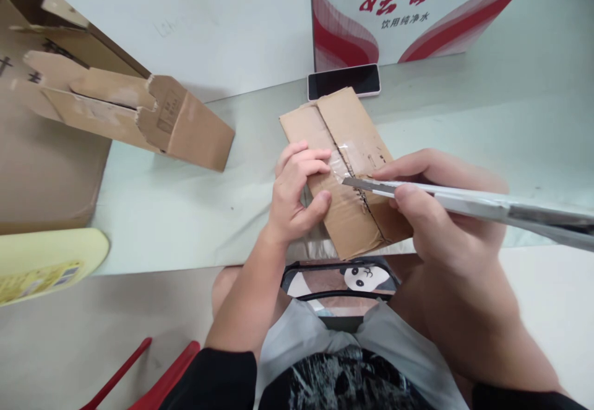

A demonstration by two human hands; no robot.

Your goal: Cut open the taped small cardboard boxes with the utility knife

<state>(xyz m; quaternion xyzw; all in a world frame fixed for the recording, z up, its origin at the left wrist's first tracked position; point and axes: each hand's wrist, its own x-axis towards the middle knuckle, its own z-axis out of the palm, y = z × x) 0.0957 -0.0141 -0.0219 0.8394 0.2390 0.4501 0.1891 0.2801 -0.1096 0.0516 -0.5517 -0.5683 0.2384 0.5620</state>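
Note:
A small brown cardboard box [334,224] lies tilted on the table, its flaps meeting along a dark seam with clear tape [341,161] over the middle. My left hand [299,190] grips the box's left side, fingers on the top and thumb near the edge. Between the thumb and fingers of my right hand [445,212] is a utility knife [431,196] with a pale handle. Its blade is out and points left over the tape by the seam. Whether the tip touches the box I cannot tell.
A phone [344,82] lies just behind the box, before a white and red carton [417,33]. An opened cardboard box [195,125] stands at the left, with a larger carton [41,175] beyond it. A yellow bottle [51,261] sits by the table's front edge [185,272].

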